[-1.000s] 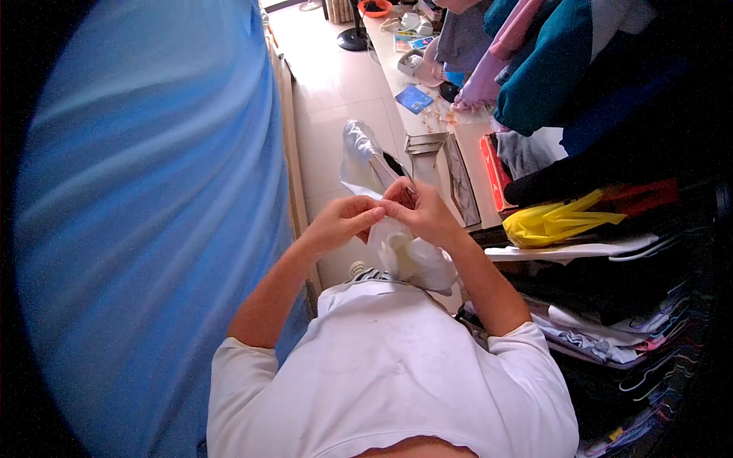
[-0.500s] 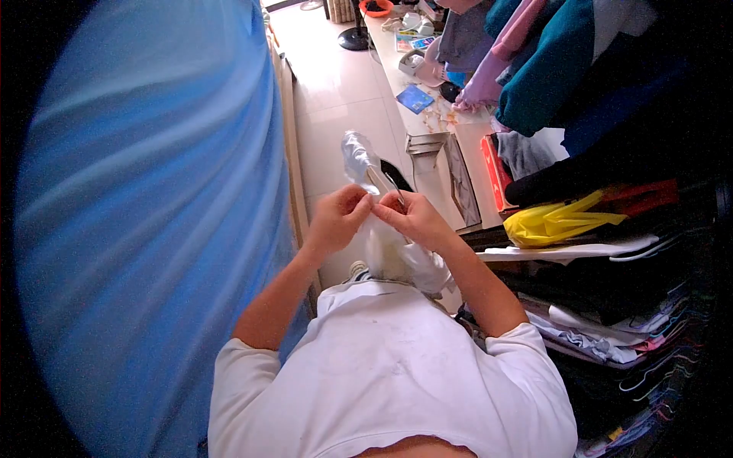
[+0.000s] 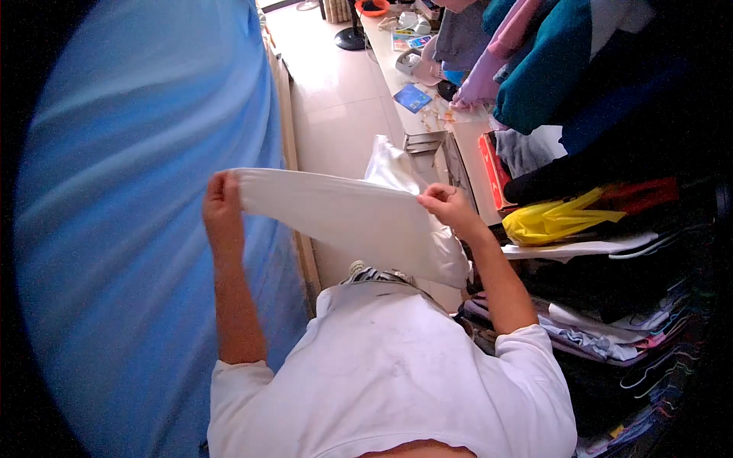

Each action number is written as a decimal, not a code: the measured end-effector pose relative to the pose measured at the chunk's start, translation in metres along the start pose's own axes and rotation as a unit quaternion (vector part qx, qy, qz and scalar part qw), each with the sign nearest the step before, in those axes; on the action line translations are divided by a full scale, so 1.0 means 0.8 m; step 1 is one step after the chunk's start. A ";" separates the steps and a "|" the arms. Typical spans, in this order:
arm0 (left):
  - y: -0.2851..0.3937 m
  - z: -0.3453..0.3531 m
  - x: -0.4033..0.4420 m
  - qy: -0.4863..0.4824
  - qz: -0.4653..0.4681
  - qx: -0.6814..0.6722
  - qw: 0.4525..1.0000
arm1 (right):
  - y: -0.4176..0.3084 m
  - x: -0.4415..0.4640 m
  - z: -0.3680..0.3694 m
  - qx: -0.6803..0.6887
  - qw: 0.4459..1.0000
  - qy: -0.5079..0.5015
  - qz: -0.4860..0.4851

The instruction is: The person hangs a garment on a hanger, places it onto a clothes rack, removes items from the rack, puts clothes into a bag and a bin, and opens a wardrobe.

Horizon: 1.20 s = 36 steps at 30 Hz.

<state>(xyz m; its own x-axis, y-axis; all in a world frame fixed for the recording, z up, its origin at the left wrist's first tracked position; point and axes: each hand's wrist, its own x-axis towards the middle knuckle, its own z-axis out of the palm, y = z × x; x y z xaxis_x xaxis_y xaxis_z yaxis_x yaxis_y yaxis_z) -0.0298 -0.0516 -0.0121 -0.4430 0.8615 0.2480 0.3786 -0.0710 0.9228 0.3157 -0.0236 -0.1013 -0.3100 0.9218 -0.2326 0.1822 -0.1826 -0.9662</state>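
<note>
- Left hand [image 3: 222, 204] and right hand [image 3: 450, 208], well apart, pinch the upper edge of a white cloth [image 3: 343, 217].
- It hangs above the floor [image 3: 328, 126].
- Edge between them drawn out; part beside the right hand crumpled, unsmoothed.

Left of the pale tabletop [image 3: 391, 69] I see light floor tiles [image 3: 328, 130], brightest near its far end, where a dark round stand base [image 3: 352, 39] sits just beside it. Farther left of the tabletop, folded blue cloth [image 3: 153, 229] spreads along a wooden edge [image 3: 288, 137]; to its right, I see deep shadow.
</note>
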 end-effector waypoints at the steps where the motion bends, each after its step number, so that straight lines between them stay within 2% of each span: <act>1: -0.011 -0.014 0.007 -0.002 0.001 -0.001 1.000 | -0.007 -0.004 -0.009 0.030 0.999 0.009 0.028; 3: -0.047 -0.040 0.020 0.078 -0.045 -0.037 0.995 | -0.018 -0.012 -0.023 0.066 0.995 0.038 0.065; 7: -0.130 -0.088 0.036 0.100 -0.061 -0.013 0.993 | -0.016 -0.015 -0.047 0.145 0.984 0.058 0.083; 9: -0.148 -0.100 0.031 0.104 -0.051 0.103 0.988 | -0.022 -0.020 -0.055 0.160 0.982 0.063 0.081; 10: -0.156 -0.101 0.027 0.103 -0.051 0.100 0.988 | -0.025 -0.021 -0.059 0.176 0.979 0.064 0.077; 12: -0.174 -0.103 0.019 0.099 -0.066 0.240 0.964 | -0.024 -0.022 -0.066 0.175 0.980 0.058 0.078; 16: -0.277 -0.118 0.006 0.074 -0.080 0.209 0.972 | -0.030 -0.028 -0.074 0.171 0.979 0.092 0.060; 18: -0.307 -0.114 -0.005 0.064 -0.160 0.178 0.969 | -0.036 -0.029 -0.076 0.170 0.979 0.093 0.064; 19: -0.310 -0.109 -0.013 0.062 -0.159 0.177 0.969 | -0.038 -0.028 -0.074 0.159 0.982 0.091 0.044; 21: -0.294 -0.085 -0.037 -0.011 -0.193 0.218 0.957 | -0.059 -0.031 -0.064 0.123 0.987 0.101 0.019; 22: -0.311 -0.083 -0.043 -0.011 -0.193 0.217 0.957 | -0.067 -0.031 -0.063 0.122 0.987 0.101 0.018; 24: -0.373 -0.071 -0.058 -0.087 -0.187 0.328 0.922 | -0.080 -0.028 -0.062 0.119 0.991 0.056 -0.011; 26: -0.393 -0.050 -0.075 -0.157 -0.247 0.292 0.911 | -0.108 -0.033 -0.052 0.108 0.993 0.029 -0.027; 28: -0.390 -0.027 -0.094 -0.227 -0.197 0.365 0.881 | -0.128 -0.039 -0.045 0.136 0.989 0.023 -0.057; 30: -0.383 -0.006 -0.115 -0.275 -0.242 0.336 0.867 | -0.097 -0.019 -0.064 0.133 0.990 0.031 -0.026; 31: -0.378 0.000 -0.121 -0.276 -0.241 0.337 0.867 | -0.052 0.001 -0.070 -0.039 0.991 0.087 -0.088; 33: -0.365 0.022 -0.118 -0.437 -0.201 0.365 0.797 | -0.059 0.006 -0.059 -0.151 0.982 0.111 -0.037; 34: -0.360 0.032 -0.121 -0.513 -0.182 0.374 0.751 | -0.065 0.000 -0.051 -0.198 0.973 0.097 -0.066; 35: -0.360 0.044 -0.122 -0.461 -0.222 0.315 0.799 | -0.063 -0.004 -0.046 -0.256 0.953 0.077 -0.140; 36: -0.370 0.054 -0.119 -0.428 -0.170 0.265 0.847 | -0.066 -0.003 -0.043 -0.313 0.923 0.058 -0.217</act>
<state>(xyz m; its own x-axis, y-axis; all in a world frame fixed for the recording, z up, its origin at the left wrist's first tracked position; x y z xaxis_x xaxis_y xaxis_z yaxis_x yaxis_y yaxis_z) -0.0647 -0.0909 -0.3213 0.0665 0.8518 -0.5197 0.7594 0.2947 0.5801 0.3388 -0.0046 -0.0457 -0.3852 0.8986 0.2101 0.5782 0.4124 -0.7040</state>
